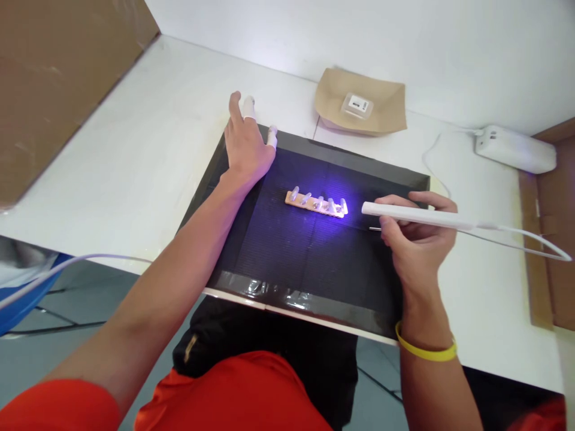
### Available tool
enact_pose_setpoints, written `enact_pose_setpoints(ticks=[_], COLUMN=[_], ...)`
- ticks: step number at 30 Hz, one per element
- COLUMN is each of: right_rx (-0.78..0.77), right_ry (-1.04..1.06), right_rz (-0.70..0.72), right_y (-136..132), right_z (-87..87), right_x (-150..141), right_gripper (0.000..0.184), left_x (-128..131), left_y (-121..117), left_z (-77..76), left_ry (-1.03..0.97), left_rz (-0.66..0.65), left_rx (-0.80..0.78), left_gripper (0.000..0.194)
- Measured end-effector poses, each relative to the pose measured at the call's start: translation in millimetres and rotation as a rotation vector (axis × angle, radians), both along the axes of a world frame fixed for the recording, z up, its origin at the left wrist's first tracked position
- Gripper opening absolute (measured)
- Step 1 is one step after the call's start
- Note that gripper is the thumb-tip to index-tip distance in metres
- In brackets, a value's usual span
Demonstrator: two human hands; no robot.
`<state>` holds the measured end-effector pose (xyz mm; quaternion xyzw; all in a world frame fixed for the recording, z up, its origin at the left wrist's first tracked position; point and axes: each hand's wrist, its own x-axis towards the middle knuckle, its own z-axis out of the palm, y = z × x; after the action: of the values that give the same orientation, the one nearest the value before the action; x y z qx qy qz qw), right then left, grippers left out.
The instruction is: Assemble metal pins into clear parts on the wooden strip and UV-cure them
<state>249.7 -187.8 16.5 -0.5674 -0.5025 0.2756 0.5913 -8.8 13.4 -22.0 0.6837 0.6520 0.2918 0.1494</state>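
My right hand (420, 245) grips a white pen-shaped UV lamp (408, 215) with a cable at its back end. A thin metal rod (374, 228) also sticks out from between those fingers. Violet light from the lamp falls on a small pinkish strip (291, 199) to its left, apart from the lamp's tip. Several glossy nail tips (331, 205) stand tilted along the strip. My left hand (247, 146) lies with fingers apart at the far left corner of a black mat (274, 245). White covers sit on some of its fingertips.
Behind the mat, a brown paper tray (386, 108) holds a clear plastic case (358, 106) with a label. A white power bank (514, 148) with a cable lies at the back right. Cardboard walls (67, 72) stand left and right on the white table (112, 155).
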Motion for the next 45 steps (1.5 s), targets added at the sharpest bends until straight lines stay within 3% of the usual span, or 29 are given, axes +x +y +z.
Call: enact_pose_setpoints(ticks=[13,20,28,35,45], right_rx=[0.022,0.014,0.026,0.042,0.018], right_ry=[0.054,0.034,-0.108,-0.109,-0.086], right_rz=[0.012,0.003,0.021,0.017,0.022], right_y=[-2,-3,-5,-4,-5], right_z=[3.6,3.3,-1.1,-5.7,-4.6], right_x=[-6,-7,-12,-11,-11], right_gripper=[0.044,0.043,0.043,0.044,0.043], left_x=[6,6,4,5,8], left_y=[-8,-13,-14,-20,-16], left_z=[6.3,13.5,10.6,11.7,10.4], left_ry=[0.016,0.01,-0.05,-0.06,0.093], left_rz=[0.044,0.058,0.041,0.016,0.008], left_rx=[0.053,0.018,0.075,0.131,0.205], left_gripper=[0.087,0.089,0.098,0.085,0.07])
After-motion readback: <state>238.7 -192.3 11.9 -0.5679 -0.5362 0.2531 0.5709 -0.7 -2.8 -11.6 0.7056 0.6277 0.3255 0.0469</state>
